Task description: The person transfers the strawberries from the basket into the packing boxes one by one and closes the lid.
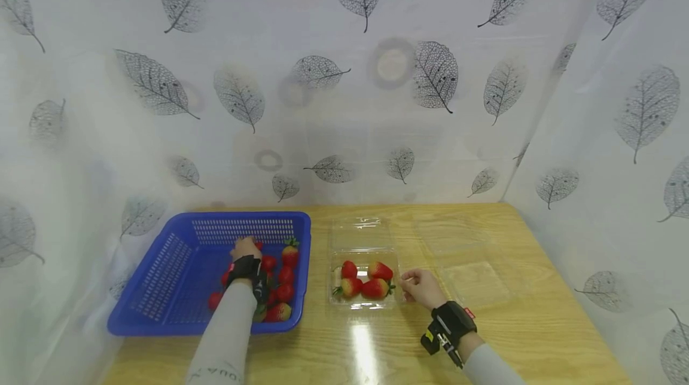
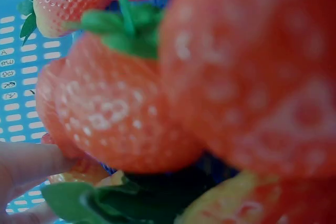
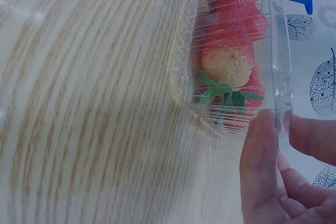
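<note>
Right hand (image 1: 424, 289) pinches a clear box's (image 3: 282, 56) rim, likely steadying it, strawberries (image 1: 375, 289) just past the fingertips; in a basket (image 1: 180, 295), berries (image 1: 289, 255) lie about the left hand (image 1: 246, 248), whose grip is unclear.

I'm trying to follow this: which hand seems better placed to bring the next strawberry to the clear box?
Probably the left hand: it reaches into the blue basket, among the strawberries. The right hand pinches the rim of the clear box, so it seems better suited to steadying it.
</note>
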A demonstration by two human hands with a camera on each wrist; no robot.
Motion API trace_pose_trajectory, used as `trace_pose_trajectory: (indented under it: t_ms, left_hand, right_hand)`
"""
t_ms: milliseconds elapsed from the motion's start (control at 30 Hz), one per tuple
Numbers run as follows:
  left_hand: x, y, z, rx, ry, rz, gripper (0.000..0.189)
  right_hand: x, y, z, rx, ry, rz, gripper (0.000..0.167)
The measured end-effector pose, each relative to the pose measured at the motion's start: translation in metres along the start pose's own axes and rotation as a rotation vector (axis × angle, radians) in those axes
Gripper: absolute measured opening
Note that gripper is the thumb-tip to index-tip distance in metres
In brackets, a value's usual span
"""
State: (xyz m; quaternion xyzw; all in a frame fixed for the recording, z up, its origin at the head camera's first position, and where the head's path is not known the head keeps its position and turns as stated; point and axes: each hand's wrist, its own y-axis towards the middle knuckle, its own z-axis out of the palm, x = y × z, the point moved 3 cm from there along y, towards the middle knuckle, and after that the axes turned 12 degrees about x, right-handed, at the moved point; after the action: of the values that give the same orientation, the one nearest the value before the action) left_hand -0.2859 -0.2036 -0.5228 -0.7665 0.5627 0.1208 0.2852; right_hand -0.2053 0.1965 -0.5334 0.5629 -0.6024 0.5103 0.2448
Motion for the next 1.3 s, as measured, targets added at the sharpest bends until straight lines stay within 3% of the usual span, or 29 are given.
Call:
trace_pose_trajectory:
  t_ms: [267, 300, 367, 500, 533, 633, 833, 1000, 1167, 1300]
  left_hand:
    - [0.000, 0.000, -0.003, -0.007, -0.015, -0.002, 0.035]
    - [0.007, 0.010, 0.003, -0.056, -0.010, 0.029, 0.033]
    - [0.005, 0.011, 0.000, -0.050, -0.005, 0.026, 0.033]
    - [-0.007, 0.008, -0.011, -0.092, 0.022, 0.085, 0.036]
    - [-0.018, -0.001, -0.020, -0.061, 0.019, 0.077, 0.039]
    - [-0.030, -0.005, -0.028, -0.125, 0.023, 0.156, 0.038]
    - [-0.064, -0.019, -0.044, -0.170, -0.002, 0.264, 0.039]
    - [-0.103, -0.040, -0.053, -0.215, -0.063, 0.415, 0.037]
    - [-0.140, -0.063, -0.050, -0.203, -0.106, 0.532, 0.036]
    - [-0.163, -0.079, -0.038, -0.188, -0.098, 0.603, 0.036]
  right_hand:
    - [0.000, 0.000, -0.001, 0.011, -0.004, 0.000, 0.013]
    - [0.000, 0.000, -0.001, 0.011, -0.006, 0.000, 0.013]
    - [0.000, 0.000, 0.000, 0.008, -0.006, 0.000, 0.013]
    - [-0.001, 0.001, 0.000, 0.008, 0.003, 0.010, 0.012]
    - [-0.001, 0.001, 0.000, 0.008, 0.005, 0.011, 0.013]
    - [-0.001, 0.001, -0.001, 0.014, 0.015, 0.014, 0.013]
    - [-0.001, 0.002, -0.001, 0.017, 0.016, 0.019, 0.013]
    - [-0.001, 0.002, -0.001, 0.017, 0.019, 0.010, 0.013]
    - [0.000, 0.001, -0.001, 0.018, 0.020, 0.000, 0.012]
    - [0.002, 0.000, -0.001, 0.016, 0.021, 0.007, 0.012]
